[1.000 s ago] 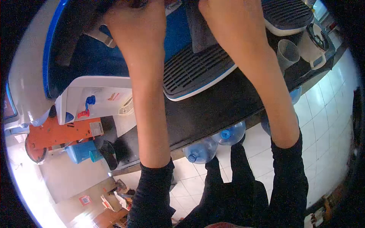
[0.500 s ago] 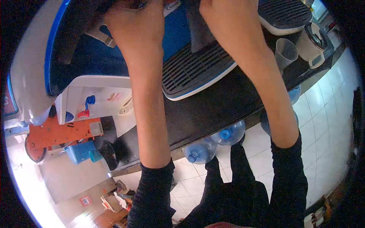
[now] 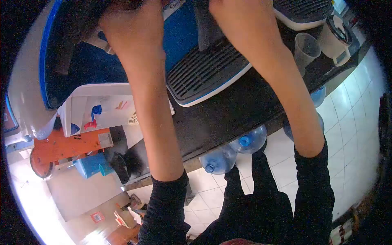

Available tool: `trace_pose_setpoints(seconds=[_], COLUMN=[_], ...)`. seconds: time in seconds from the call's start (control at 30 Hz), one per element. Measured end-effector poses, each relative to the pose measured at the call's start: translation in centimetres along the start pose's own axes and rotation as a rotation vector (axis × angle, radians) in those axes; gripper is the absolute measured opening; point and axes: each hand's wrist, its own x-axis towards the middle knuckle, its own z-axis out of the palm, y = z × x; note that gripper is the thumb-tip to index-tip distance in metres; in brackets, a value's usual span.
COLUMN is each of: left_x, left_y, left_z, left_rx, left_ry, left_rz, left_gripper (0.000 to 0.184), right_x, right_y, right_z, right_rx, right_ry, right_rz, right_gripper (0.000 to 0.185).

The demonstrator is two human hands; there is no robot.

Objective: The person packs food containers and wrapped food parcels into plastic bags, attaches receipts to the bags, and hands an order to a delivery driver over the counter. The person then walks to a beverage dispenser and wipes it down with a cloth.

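At the top edge, my left hand [image 3: 132,28] reaches into the dark front of a large blue and white machine [image 3: 44,69]. A silver metal part [image 3: 100,41] shows beside it. My right hand [image 3: 234,10] is farther right, partly cut off by the frame. Close to its left side hangs a dark grey, cloth-like piece [image 3: 206,30]; I cannot tell whether the hand holds it. The fingers of both hands are hidden. Below and between the forearms lies a black slatted drip tray [image 3: 204,71] with a white rim.
On the black counter [image 3: 228,100] at right stand a clear plastic cup [image 3: 307,51] and a white lidded mug [image 3: 337,41], near another drip tray [image 3: 304,14]. A white panel with blue and red taps [image 3: 96,110] is at left. Large water bottles [image 3: 218,159] stand below the counter edge.
The view has shifted slightly, so the machine's front and tray sit farther left in it. Both hands stay at the top edge, slightly left and higher; their grip shows no visible change.
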Motion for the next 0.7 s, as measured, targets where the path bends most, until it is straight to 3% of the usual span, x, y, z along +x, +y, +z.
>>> trace_pose_setpoints(seconds=[0.13, 0.23, 0.3, 0.37, 0.43, 0.47, 0.53, 0.7], left_x=[-0.2, -0.2, -0.2, -0.1, 0.1, -0.1, 0.1, 0.3], left_y=[-0.3, -0.5, -0.6, -0.7, -0.8, -0.7, -0.7, -0.7], left_z=[-0.3, -0.5, -0.6, -0.7, -0.5, -0.7, -0.7, -0.8], left_rx=[0.010, 0.014, 0.014, 0.022, 0.018, 0.029, 0.029, 0.042], left_ry=[-0.005, -0.013, -0.012, -0.016, -0.020, -0.024, -0.027, -0.040], left_rz=[0.006, 0.012, 0.014, 0.016, 0.018, 0.021, 0.030, 0.039], left_gripper=[0.026, 0.026, 0.026, 0.027, 0.027, 0.027, 0.028, 0.029], right_x=[-0.1, 0.5, 0.8, 0.3, 0.2, 0.5, 0.5, 0.6], right_y=[-0.1, -0.9, -0.6, -1.0, -0.8, -0.6, -0.8, -0.8], right_z=[0.7, 0.3, -0.1, 1.6, 1.6, 0.6, 0.0, 0.2], right_rx=[0.078, 0.028, -0.005, 0.164, 0.186, 0.131, 0.076, -0.072], right_ry=[-0.095, -0.230, -0.108, 0.166, 0.134, -0.035, -0.158, -0.097], right_rz=[-0.086, -0.002, -0.016, -0.093, -0.035, 0.063, 0.102, 0.050], right_gripper=[0.037, 0.036, 0.036, 0.036, 0.035, 0.034, 0.032, 0.028])
